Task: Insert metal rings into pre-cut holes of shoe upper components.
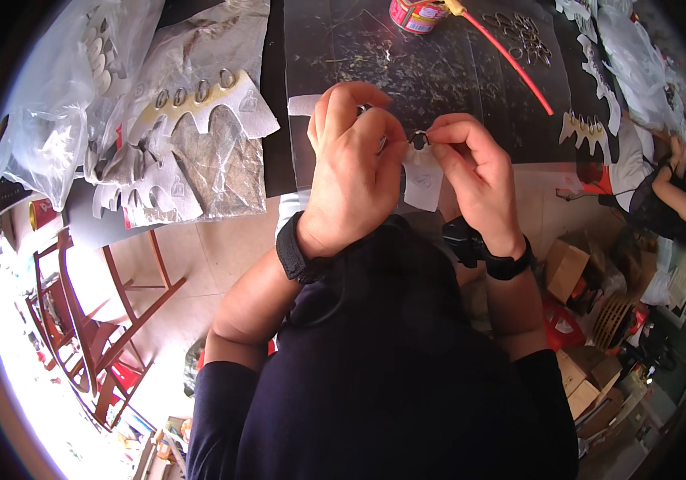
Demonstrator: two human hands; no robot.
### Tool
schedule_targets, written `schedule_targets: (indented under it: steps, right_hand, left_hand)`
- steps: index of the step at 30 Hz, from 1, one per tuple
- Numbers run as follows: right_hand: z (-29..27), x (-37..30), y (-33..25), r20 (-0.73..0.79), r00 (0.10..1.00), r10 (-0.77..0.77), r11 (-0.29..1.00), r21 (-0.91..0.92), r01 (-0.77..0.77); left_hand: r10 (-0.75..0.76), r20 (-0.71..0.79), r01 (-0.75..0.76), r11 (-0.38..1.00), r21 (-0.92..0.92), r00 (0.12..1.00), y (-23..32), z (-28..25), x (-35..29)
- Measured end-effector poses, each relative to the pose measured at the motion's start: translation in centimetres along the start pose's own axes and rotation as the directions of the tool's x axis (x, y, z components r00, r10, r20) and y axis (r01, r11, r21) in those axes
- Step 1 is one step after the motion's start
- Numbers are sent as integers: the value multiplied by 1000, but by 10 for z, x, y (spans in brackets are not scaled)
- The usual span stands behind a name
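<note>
You seemed to be working a small dark ring (419,140) at the top of a white tab (422,190); the next move probably called for steady fingertips. Your left hand (351,172) and right hand (477,170) pinched the tab, flat and pale, by the near edge of the black tabletop (351,44).
</note>
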State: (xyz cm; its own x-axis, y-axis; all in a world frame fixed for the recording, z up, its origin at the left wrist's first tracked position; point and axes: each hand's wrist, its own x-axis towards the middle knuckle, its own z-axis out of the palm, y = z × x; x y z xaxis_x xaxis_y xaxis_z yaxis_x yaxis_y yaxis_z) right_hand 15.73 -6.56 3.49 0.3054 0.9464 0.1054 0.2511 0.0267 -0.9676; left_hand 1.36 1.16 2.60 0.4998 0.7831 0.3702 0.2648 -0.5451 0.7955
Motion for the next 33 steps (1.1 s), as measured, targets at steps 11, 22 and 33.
schedule_targets:
  steps: [11, 22, 33]
  right_hand:
    - [-16, 7, -4, 233, 938, 256, 935, 185, -301]
    - [-12, 7, 5, 189, 944, 271, 902, 291, -318]
    - [-11, 5, 9, 239, 915, 326, 842, 366, -396]
  left_hand:
    - [-20, 61, 23, 998, -50, 998, -6, -5, 1]
    - [-170, 210, 221, 943, -248, 963, -3, -9, 0]
    - [-198, 264, 287, 887, -362, 944, -5, -11, -1]
